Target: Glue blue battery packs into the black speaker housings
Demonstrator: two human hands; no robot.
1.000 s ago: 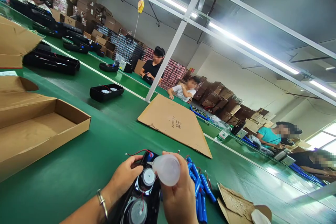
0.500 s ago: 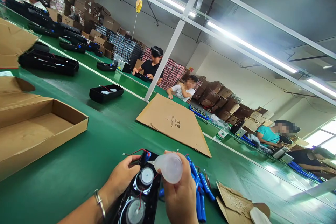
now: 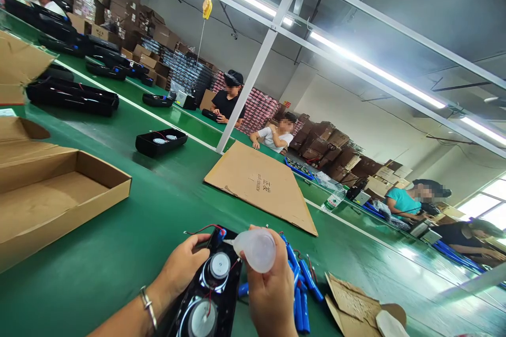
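Note:
A black speaker housing lies in front of me with two round speakers in it. My left hand grips its left edge, thumb and fingers near the upper end. In my right hand is a translucent squeeze bottle, tilted so its thin nozzle points left at the housing's upper end. Close to that tip sits a blue part with red wires, mostly hidden inside the housing. Several blue battery cells with thin wires are piled just right of my right hand.
An open cardboard box stands at left, and a flat cardboard sheet lies ahead. Another speaker housing is on the green table. Torn cardboard lies right. A slanted metal post rises ahead; co-workers sit beyond.
My hands, the housing and the bottle are almost unmoved. The view has shifted slightly. Across the table, a co-worker in black has drawn their hands together over a dark piece.

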